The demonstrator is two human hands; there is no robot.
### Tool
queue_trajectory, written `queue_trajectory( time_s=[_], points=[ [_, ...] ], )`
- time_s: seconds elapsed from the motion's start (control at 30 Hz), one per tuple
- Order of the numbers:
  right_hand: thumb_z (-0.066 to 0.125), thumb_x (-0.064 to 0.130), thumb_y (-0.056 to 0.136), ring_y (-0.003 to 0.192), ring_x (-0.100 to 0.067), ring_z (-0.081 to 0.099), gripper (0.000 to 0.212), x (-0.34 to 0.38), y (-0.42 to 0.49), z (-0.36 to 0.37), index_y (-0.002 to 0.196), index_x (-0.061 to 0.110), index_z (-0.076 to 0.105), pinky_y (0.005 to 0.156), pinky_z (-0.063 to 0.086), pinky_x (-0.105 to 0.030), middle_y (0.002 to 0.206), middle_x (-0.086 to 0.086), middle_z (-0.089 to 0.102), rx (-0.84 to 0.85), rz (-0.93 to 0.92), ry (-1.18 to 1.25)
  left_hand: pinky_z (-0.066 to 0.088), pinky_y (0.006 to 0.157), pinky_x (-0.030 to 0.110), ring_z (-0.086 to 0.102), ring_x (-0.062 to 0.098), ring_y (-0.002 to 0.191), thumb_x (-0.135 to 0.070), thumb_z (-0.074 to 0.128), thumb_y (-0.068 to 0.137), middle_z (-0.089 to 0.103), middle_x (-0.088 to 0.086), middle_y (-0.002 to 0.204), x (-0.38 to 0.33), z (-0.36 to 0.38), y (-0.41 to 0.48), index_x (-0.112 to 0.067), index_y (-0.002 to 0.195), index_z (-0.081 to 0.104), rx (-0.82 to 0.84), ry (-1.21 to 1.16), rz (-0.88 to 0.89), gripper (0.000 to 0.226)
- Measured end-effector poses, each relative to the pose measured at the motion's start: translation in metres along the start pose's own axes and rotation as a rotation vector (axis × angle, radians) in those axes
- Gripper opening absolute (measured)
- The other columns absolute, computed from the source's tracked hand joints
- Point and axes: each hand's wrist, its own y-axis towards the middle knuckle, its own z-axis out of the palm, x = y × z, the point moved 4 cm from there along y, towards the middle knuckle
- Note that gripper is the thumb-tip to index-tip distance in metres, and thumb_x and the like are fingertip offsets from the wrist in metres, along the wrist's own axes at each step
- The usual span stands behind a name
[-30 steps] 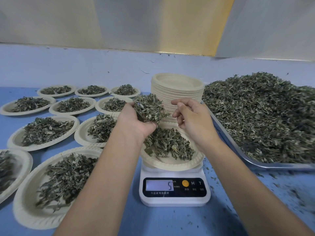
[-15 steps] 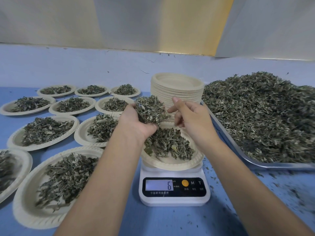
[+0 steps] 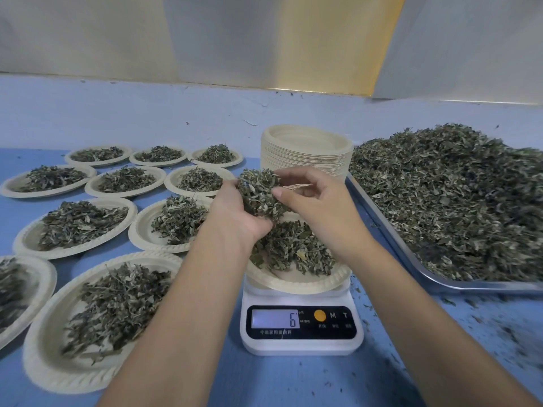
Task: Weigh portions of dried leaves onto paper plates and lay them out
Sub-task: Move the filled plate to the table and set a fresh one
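The blue table (image 3: 293,383) carried leaf-filled plates (image 3: 67,380) spread left, a white scale (image 3: 299,346) at centre, a plate stack (image 3: 305,163) behind, a steel tray (image 3: 392,235) right, and seemingly leaf crumbs (image 3: 499,327).

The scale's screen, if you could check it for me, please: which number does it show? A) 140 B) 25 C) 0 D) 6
D: the screen of the scale reads a single 6, with the plate of leaves resting on top.
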Motion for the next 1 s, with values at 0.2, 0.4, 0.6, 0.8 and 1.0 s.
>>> queue_trajectory(
  time_s=[0.2,0.4,0.6,0.8,1.0],
  points=[
    [0.076,0.016,0.079,0.080,-0.008,0.060,0.025,-0.002,0.000,0.004,0.099,0.029,0.068,0.082,0.054,-0.031,0.096,0.008,0.067,-0.003,-0.031,-0.135,0.054,0.053,0.025,0.066,0.021,0.057,-0.026,0.036,0.097,0.068,0.011,0.067,0.006,0.000,0.007,-0.006,0.083,0.063,0.017,0.139,-0.033,0.036],
    [0.074,0.012,0.080,0.071,-0.003,0.057,0.021,0.002,-0.003,0.007,0.088,0.030,0.067,0.070,0.050,-0.016,0.087,0.010,0.067,-0.005,-0.083,-0.215,0.053,0.061,0.024,0.063,0.019,0.054,-0.023,0.039,0.094,0.064,0.005,0.062,0.011,0.004,0.006,-0.012,0.068,0.057,0.025,0.178,-0.031,0.034],
    [0.071,0.010,0.083,0.067,-0.002,0.060,0.016,0.001,-0.001,0.002,0.080,0.025,0.068,0.068,0.053,-0.020,0.072,0.013,0.067,-0.078,-0.058,-0.171,0.049,0.034,0.028,0.059,0.019,0.034,-0.023,0.037,0.096,0.060,0.009,0.044,0.014,0.006,0.002,-0.007,0.067,0.054,0.052,0.132,-0.053,0.037],
    [0.068,0.004,0.085,0.064,0.000,0.062,0.016,-0.001,0.004,-0.009,0.081,0.020,0.066,0.067,0.054,-0.017,0.073,0.009,0.067,-0.166,0.007,0.067,0.048,0.064,0.029,0.057,0.022,0.062,-0.022,0.037,0.096,0.064,0.010,0.065,0.011,0.002,0.011,-0.008,0.071,0.056,0.041,0.066,-0.030,0.034],
    [0.066,0.006,0.087,0.071,-0.008,0.061,0.016,-0.003,0.007,-0.025,0.081,0.021,0.064,0.063,0.051,-0.016,0.076,0.006,0.064,-0.280,0.033,0.084,0.047,0.066,0.031,0.049,0.019,0.057,-0.019,0.033,0.098,0.053,0.007,0.058,0.000,-0.003,0.015,-0.010,0.068,0.049,0.071,-0.068,-0.007,0.035]
  ],
)
